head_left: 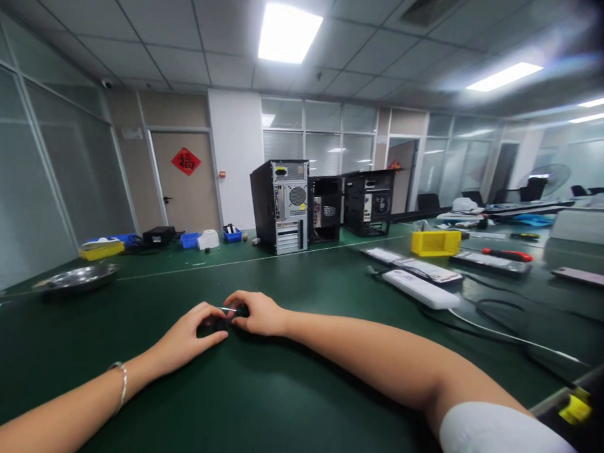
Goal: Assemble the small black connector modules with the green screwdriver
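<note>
Two bare hands meet above a dark green table (294,406), near the middle of the scene. The right hand (263,315) has its fingers closed on a small dark object (242,311), whose thin shiny part points left toward the curled left hand (190,335); blur hides whether the left fingertips pinch anything. The step in hand looks like close two-handed work on this small piece, and the next move seems to call for a steady right grip and careful alignment at the left fingertips. On the far left door (185,205), a red diamond sign (185,161) reads 福. At the far centre, a computer tower (290,202) bears yellow stickers (281,171) too small to read. No brand is legible.
</note>
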A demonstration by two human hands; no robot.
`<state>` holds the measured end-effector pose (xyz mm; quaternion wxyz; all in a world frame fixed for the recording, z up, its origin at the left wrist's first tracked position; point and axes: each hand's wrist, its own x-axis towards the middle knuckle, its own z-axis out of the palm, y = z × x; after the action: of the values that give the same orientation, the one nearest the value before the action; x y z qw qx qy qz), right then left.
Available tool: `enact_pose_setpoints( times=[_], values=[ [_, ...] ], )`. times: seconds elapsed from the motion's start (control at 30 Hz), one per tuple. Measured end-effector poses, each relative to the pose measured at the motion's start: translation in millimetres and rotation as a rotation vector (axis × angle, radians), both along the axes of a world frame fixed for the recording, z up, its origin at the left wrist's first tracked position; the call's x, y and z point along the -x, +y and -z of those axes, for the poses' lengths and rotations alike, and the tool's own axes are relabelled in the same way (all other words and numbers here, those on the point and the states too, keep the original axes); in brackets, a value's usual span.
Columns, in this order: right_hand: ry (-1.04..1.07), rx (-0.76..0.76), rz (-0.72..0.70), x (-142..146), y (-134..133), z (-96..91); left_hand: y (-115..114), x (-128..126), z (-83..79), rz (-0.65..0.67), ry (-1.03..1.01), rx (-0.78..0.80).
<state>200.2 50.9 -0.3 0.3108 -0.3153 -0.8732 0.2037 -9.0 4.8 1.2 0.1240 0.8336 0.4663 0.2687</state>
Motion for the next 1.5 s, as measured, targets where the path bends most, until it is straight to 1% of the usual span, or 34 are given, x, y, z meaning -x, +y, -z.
enact_pose_setpoints(
  times=[0.13,0.2,0.3,0.5,0.67,0.73,0.83,0.9,0.93,1.03,1.1,1.17,1.3,1.43,1.5],
  values=[
    [0.075,-0.02,0.083,2,3,4.7,0,0,-0.8,0.002,-0.005,-0.001],
    [0.096,-0.02,0.104,3,5,6.4,1,1,-0.3,0.003,-0.009,0.0],
    [0.091,-0.025,0.122,3,6,6.8,3,3,1.7,-0.029,-0.072,-0.035],
    [0.014,0.021,0.077,3,7,3.1,8,6,4.8,-0.023,-0.134,0.022],
    [-0.074,0.006,0.033,3,4,1.6,13,11,6.1,-0.085,-0.304,0.03],
    [-0.089,-0.004,0.003,3,3,1.6,16,12,6.9,-0.07,-0.409,0.071],
    [-0.087,0.019,-0.01,2,4,3.2,16,11,6.8,-0.025,-0.574,0.224],
    [-0.032,0.018,0.004,2,4,5.3,14,9,5.7,-0.015,-0.638,0.299],
    [0.03,0.005,0.01,2,4,6.5,13,9,5.0,-0.015,-0.653,0.318],
    [0.275,-0.052,0.0,4,2,8.7,10,8,3.4,-0.014,-0.658,0.352],
    [0.376,-0.073,-0.013,5,0,9.0,9,7,2.6,-0.012,-0.639,0.361],
    [0.39,-0.083,-0.011,6,-2,9.0,8,7,2.0,-0.008,-0.606,0.349],
    [0.35,-0.076,0.001,9,-5,8.7,7,6,1.4,0.008,-0.537,0.303],
    [0.303,-0.066,0.023,10,-8,7.2,5,3,2.5,0.036,-0.506,0.275],
    [0.297,-0.063,0.029,10,-9,6.3,5,1,3.8,0.03,-0.506,0.252]
  ],
)
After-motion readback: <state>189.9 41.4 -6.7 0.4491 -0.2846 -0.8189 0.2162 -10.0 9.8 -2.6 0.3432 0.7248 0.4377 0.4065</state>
